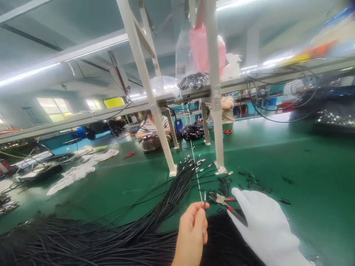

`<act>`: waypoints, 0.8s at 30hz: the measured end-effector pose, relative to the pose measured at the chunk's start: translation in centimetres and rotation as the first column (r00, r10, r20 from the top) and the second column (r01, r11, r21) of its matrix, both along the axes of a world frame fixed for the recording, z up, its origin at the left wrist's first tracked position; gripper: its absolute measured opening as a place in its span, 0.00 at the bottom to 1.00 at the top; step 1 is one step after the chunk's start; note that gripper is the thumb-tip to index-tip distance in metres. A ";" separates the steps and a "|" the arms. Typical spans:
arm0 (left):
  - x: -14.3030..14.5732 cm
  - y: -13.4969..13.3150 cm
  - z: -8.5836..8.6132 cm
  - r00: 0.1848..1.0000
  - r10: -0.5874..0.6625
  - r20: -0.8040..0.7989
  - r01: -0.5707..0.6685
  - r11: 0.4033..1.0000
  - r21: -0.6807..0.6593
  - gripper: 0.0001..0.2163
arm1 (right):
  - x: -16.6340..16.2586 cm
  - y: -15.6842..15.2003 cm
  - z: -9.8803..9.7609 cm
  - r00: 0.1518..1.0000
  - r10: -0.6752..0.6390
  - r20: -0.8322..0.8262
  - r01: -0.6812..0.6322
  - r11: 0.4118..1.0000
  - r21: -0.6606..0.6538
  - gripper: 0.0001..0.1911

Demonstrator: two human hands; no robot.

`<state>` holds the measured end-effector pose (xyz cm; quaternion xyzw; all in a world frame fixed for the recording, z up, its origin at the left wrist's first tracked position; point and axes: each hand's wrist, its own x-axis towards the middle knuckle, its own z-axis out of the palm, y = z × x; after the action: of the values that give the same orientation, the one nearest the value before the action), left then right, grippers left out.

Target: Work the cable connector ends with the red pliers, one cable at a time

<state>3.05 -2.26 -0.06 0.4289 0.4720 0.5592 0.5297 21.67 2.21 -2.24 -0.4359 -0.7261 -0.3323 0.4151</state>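
Note:
Between thumb and finger, my bare left hand [193, 231] pinches a thin black cable [205, 202] near its end, and a light tip points up. Just to the right, my right hand [262, 221], in a white glove, grips diagonal cutters [220, 198] with red and black handles. The cutter jaws are beside the cable end; whether they touch it I cannot tell. A bundle of black cables [174, 192] with silvery ends runs away from me along the green table. More black cables [91, 244] are heaped along the near edge.
White shelf posts [217, 111] stand on the green table [277, 155]. Black scraps [249, 181] lie right of centre. A white cloth [74, 173] and red-handled tools [129, 154] are farther left. Coiled cables [192, 131] lie at the back, where two people [226, 111] sit.

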 end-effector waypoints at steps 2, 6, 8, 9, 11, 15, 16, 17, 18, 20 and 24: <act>-0.1 -0.2 0.0 0.999 0.000 -0.053 0.001 1.000 0.017 0.30 | 0.0 -0.3 0.2 0.999 0.012 0.036 -0.011 1.000 -0.022 0.21; 0.0 -0.8 0.2 0.970 0.056 -0.237 -0.033 0.994 0.101 0.26 | 0.0 -0.5 0.4 0.998 0.044 0.038 -0.043 0.999 -0.031 0.22; 0.2 -1.0 0.1 0.940 0.125 -0.316 -0.077 0.984 0.158 0.23 | -0.1 -0.6 0.4 0.997 0.065 0.038 -0.064 0.998 -0.027 0.22; 0.2 -1.0 0.0 0.924 0.151 -0.351 -0.092 0.980 0.178 0.22 | -0.1 -0.6 0.4 0.997 0.070 0.042 -0.069 0.997 -0.031 0.23; 0.4 -1.1 -0.1 0.888 0.187 -0.420 -0.109 0.973 0.201 0.19 | -0.1 -0.8 0.5 0.996 0.070 0.054 -0.068 0.997 -0.033 0.22; 0.5 -1.3 -0.1 0.812 0.252 -0.527 -0.151 0.962 0.227 0.17 | -0.2 -1.2 0.8 0.994 0.040 0.100 -0.037 0.999 -0.033 0.21; 0.5 -1.4 -0.1 0.799 0.268 -0.538 -0.164 0.958 0.234 0.17 | -0.3 -1.3 0.9 0.994 0.039 0.104 -0.036 0.999 -0.027 0.20; 0.5 -1.4 -0.1 0.792 0.280 -0.543 -0.173 0.955 0.240 0.17 | -0.3 -1.3 1.0 0.994 0.037 0.103 -0.035 0.999 -0.022 0.20; 0.4 -1.5 -0.1 0.788 0.286 -0.545 -0.177 0.953 0.244 0.18 | -0.3 -1.3 1.1 0.994 0.037 0.099 -0.037 0.999 -0.010 0.19; 0.3 -1.5 -0.1 0.787 0.286 -0.547 -0.175 0.953 0.246 0.17 | -0.3 -1.2 1.1 0.995 0.042 0.096 -0.042 0.999 0.005 0.19; 0.1 -1.7 0.4 0.784 0.268 -0.559 -0.155 0.958 0.242 0.16 | -0.2 -1.0 1.0 0.992 0.064 0.109 -0.064 0.998 -0.004 0.19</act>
<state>3.14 -3.97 0.35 0.5712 0.6041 0.4963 0.2500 21.51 1.20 -1.22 -0.3937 -0.7614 -0.3418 0.3854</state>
